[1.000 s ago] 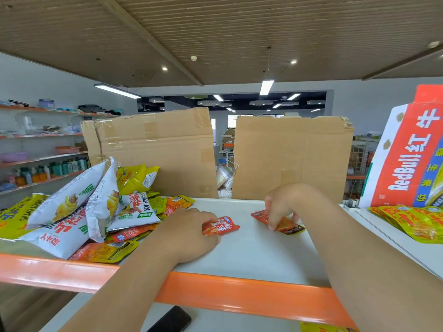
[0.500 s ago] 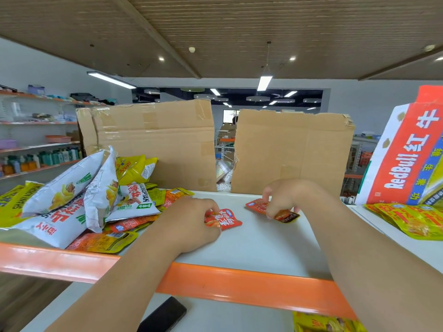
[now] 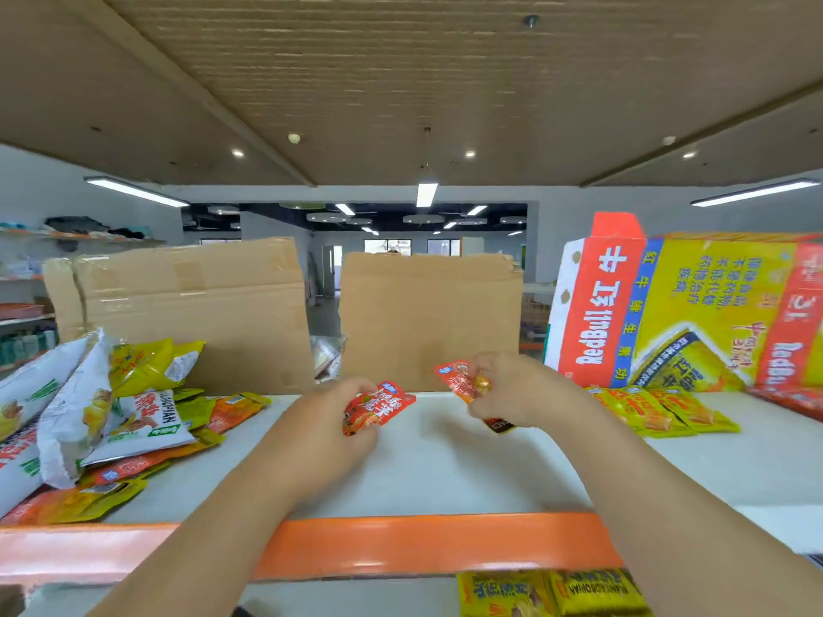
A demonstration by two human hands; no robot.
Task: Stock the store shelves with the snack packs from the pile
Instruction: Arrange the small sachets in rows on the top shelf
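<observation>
My left hand [image 3: 325, 431] grips a small red snack pack [image 3: 378, 407] and holds it just above the white shelf [image 3: 445, 465]. My right hand [image 3: 512, 389] pinches a second small red pack [image 3: 461, 380], tilted up off the shelf. A pile of snack packs [image 3: 111, 416], white, yellow and orange, lies at the left end of the shelf. Several yellow packs [image 3: 654, 409] lie on the shelf at the right.
Two cardboard sheets [image 3: 187, 313] [image 3: 427, 318] stand along the back of the shelf. A RedBull carton [image 3: 668, 305] stands at the right. The shelf's orange front rail [image 3: 423, 545] crosses below my arms. More yellow packs [image 3: 547, 594] lie on the lower shelf.
Both hands have lifted their red packs off the shelf surface. The camera has tilted and turned right, so more of the RedBull carton shows.
</observation>
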